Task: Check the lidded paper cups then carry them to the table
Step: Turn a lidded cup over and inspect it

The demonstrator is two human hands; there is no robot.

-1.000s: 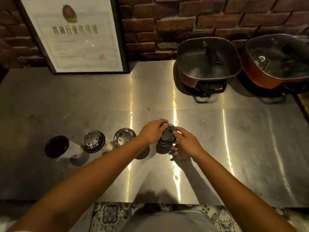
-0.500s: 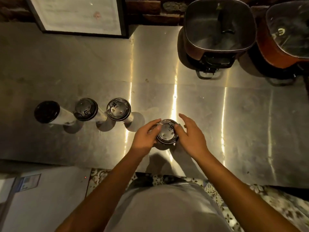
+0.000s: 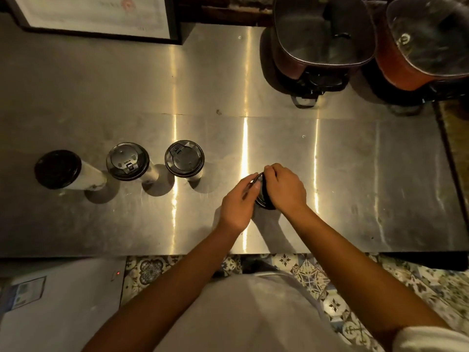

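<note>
From the head camera, both hands work one lidded paper cup standing near the front edge of the steel table. The left hand pinches its black lid at the rim, and the right hand curls over the top. Three more cups stand in a row toward the left edge. Two pots sit at the back right corner.
</note>
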